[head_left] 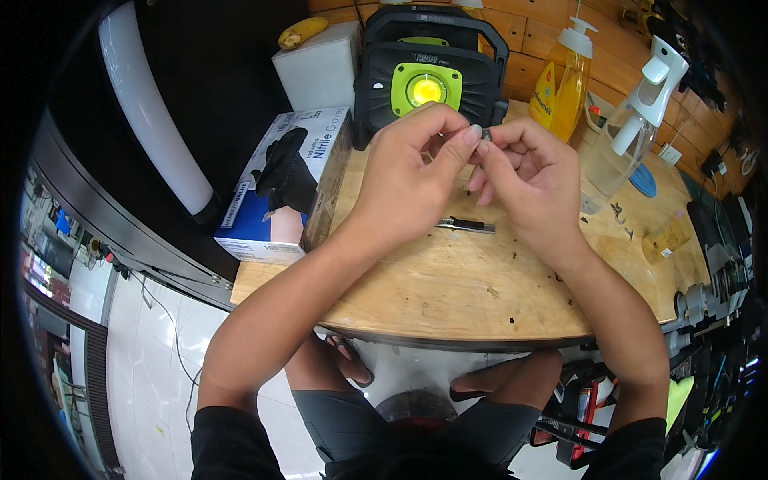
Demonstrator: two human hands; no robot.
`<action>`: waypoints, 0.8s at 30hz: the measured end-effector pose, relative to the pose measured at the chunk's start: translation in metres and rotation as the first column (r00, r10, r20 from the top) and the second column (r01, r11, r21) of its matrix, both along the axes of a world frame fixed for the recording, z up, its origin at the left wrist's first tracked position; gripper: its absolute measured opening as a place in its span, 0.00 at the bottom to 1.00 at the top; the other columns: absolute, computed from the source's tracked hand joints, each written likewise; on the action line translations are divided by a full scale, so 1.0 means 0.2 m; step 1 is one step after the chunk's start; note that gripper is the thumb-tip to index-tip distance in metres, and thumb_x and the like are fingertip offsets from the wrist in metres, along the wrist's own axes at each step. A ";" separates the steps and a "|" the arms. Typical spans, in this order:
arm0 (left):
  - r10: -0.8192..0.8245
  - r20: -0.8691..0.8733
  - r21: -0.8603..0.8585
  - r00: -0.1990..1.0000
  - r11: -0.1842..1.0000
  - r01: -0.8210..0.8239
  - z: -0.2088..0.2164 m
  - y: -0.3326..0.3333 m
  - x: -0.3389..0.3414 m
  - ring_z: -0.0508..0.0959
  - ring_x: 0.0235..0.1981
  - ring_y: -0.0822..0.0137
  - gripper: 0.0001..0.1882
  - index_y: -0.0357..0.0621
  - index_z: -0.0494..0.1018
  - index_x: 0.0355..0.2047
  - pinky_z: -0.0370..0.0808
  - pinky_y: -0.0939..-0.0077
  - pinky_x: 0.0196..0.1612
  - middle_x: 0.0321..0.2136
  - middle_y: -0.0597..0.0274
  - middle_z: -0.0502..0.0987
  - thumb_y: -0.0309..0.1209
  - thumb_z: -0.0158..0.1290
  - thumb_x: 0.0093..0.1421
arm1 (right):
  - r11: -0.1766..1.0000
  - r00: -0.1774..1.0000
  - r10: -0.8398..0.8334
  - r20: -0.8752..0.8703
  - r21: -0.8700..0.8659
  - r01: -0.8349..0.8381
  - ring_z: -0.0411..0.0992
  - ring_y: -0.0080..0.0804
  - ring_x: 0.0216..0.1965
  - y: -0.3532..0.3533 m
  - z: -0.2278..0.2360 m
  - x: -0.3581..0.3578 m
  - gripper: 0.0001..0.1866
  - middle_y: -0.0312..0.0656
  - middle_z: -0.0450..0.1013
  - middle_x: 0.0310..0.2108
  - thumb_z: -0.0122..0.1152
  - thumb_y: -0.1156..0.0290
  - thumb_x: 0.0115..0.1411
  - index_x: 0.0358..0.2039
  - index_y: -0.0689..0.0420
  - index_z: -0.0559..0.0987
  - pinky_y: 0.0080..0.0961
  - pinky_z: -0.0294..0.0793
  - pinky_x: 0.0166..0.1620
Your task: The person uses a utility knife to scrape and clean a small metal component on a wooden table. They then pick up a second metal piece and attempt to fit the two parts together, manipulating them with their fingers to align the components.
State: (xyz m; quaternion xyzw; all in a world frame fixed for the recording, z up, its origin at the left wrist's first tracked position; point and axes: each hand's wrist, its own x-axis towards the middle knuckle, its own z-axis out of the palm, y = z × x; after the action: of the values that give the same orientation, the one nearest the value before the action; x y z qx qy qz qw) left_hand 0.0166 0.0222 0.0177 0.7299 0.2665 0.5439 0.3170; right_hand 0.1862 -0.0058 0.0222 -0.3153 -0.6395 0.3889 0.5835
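Note:
Both hands meet above the wooden table, in front of a lit work lamp (428, 84) with a yellow-green frame. My left hand (416, 164) pinches with thumb and forefinger against a small dark piece (486, 135). Thumb and fingertips of my right hand (532, 172) close on the same piece from the other side. Most of it is hidden by the fingertips, so its kind cannot be made out. On the table below the hands lies a slim black-and-silver tool (466, 225), its left end partly covered by my left hand.
A box of nitrile gloves (320, 172), a black glove poking out, stands left on the wooden table (416, 288). A banana (302, 34) tops a white box (320, 68). To the right stand a yellow pump bottle (560, 84), a spray bottle (620, 152) and a small amber cup (666, 238). Dark crumbs are scattered about.

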 end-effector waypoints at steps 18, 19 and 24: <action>0.178 0.011 0.510 0.984 0.846 -0.158 0.05 -0.07 0.01 0.70 0.24 0.80 0.02 0.35 0.73 0.32 0.65 0.84 0.26 0.27 0.66 0.73 0.17 0.55 0.61 | 0.960 0.997 -0.057 -0.061 0.272 0.071 0.78 0.15 0.35 -0.10 -0.02 -0.05 0.04 0.36 0.79 0.32 0.62 0.82 0.64 0.38 0.67 0.76 0.14 0.78 0.36; 0.151 0.030 0.477 0.988 0.866 -0.147 0.04 -0.07 0.01 0.69 0.24 0.81 0.03 0.35 0.73 0.31 0.64 0.85 0.26 0.27 0.66 0.73 0.16 0.54 0.60 | 0.951 0.997 -0.068 -0.042 0.299 0.077 0.78 0.15 0.34 -0.10 -0.02 -0.05 0.04 0.36 0.79 0.32 0.62 0.83 0.64 0.38 0.67 0.76 0.14 0.78 0.36; 0.127 0.030 0.404 0.991 0.906 -0.128 0.04 -0.08 0.00 0.68 0.24 0.82 0.04 0.36 0.72 0.29 0.63 0.86 0.26 0.27 0.67 0.72 0.15 0.53 0.58 | 0.934 0.996 -0.090 -0.020 0.346 0.092 0.77 0.14 0.32 -0.08 -0.02 -0.04 0.04 0.36 0.78 0.30 0.63 0.83 0.62 0.36 0.67 0.76 0.13 0.78 0.34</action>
State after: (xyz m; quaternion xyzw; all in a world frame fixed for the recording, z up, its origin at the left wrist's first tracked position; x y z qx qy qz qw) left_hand 0.0158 0.0063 0.0264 0.7601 0.1947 0.6077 0.1231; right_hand 0.1778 -0.0225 0.0179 -0.2363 -0.6816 0.2434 0.6484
